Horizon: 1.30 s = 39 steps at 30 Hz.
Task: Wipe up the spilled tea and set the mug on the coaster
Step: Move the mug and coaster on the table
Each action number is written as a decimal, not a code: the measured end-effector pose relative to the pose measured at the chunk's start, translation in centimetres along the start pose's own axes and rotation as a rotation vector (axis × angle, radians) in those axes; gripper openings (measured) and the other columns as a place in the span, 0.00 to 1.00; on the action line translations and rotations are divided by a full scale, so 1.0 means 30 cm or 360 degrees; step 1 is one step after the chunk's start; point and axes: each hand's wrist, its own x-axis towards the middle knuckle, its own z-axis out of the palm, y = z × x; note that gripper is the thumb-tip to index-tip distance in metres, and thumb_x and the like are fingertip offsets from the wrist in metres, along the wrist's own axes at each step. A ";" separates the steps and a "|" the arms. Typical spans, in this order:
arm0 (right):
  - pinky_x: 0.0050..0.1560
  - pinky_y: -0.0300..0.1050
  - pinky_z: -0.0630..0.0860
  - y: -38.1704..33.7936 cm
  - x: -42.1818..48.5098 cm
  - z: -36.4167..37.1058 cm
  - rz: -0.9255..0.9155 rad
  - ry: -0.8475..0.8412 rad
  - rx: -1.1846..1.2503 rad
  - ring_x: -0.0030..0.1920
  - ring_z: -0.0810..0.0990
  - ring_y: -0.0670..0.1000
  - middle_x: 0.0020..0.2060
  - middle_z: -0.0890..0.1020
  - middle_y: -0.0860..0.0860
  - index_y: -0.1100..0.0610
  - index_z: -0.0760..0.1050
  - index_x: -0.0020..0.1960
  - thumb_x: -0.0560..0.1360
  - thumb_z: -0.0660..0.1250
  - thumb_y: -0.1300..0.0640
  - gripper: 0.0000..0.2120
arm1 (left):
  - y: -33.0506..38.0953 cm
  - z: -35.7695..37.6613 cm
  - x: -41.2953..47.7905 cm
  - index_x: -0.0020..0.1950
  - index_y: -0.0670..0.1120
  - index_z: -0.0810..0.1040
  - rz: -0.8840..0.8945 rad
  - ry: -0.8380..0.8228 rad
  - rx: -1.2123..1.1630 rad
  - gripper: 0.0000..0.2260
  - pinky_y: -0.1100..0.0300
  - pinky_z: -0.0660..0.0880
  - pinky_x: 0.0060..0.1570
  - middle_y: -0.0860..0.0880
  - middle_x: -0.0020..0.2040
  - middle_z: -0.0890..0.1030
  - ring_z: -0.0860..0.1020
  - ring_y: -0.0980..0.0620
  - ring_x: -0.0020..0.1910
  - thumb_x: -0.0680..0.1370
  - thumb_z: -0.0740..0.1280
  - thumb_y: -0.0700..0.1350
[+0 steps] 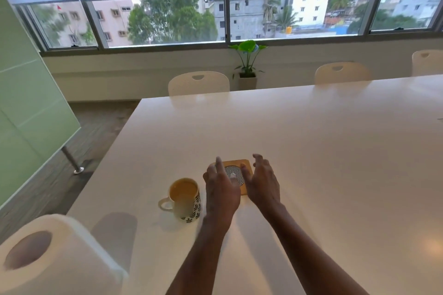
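A cream mug (pixel 185 200) with a black leaf pattern stands upright on the white table (pixel 311 146), full of milky tea, its handle to the left. Just right of it lies a square wooden coaster (pixel 237 163) with a round patterned centre. My left hand (pixel 221 190) hovers over the coaster's left part with its fingers spread, close beside the mug but apart from it. My right hand (pixel 262 182) is over the coaster's right edge, fingers apart. A small white bit shows by my left fingers; what it is I cannot tell. No spill is plain to see.
A paper towel roll (pixel 50 254) stands at the near left corner of the table. White chairs (pixel 199 82) line the far side. A potted plant (pixel 248 64) sits by the window wall. A green glass panel (pixel 26 115) stands left of the table.
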 end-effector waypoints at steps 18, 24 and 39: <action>0.63 0.52 0.77 0.064 0.194 0.113 0.0309 -0.0340 -0.0448 0.67 0.78 0.62 0.66 0.77 0.61 0.64 0.75 0.67 0.82 0.69 0.48 0.22 | -0.105 0.187 0.257 0.68 0.33 0.72 -0.0607 -0.0167 0.0643 0.21 0.52 0.73 0.61 0.36 0.66 0.70 0.70 0.40 0.63 0.80 0.64 0.45; 0.64 0.51 0.76 0.076 0.200 0.120 0.0317 -0.0327 -0.0394 0.66 0.79 0.63 0.66 0.77 0.62 0.64 0.74 0.67 0.82 0.68 0.53 0.19 | -0.099 0.200 0.271 0.66 0.36 0.74 -0.0653 -0.0142 0.0582 0.15 0.53 0.76 0.55 0.35 0.65 0.71 0.71 0.40 0.62 0.81 0.65 0.40; 0.59 0.51 0.79 0.143 0.074 0.017 0.0346 -0.0252 -0.0323 0.59 0.83 0.63 0.59 0.82 0.62 0.64 0.81 0.60 0.79 0.71 0.55 0.14 | -0.039 0.175 0.099 0.68 0.36 0.74 -0.0561 -0.0148 0.0533 0.15 0.54 0.76 0.56 0.35 0.68 0.71 0.71 0.40 0.65 0.81 0.64 0.36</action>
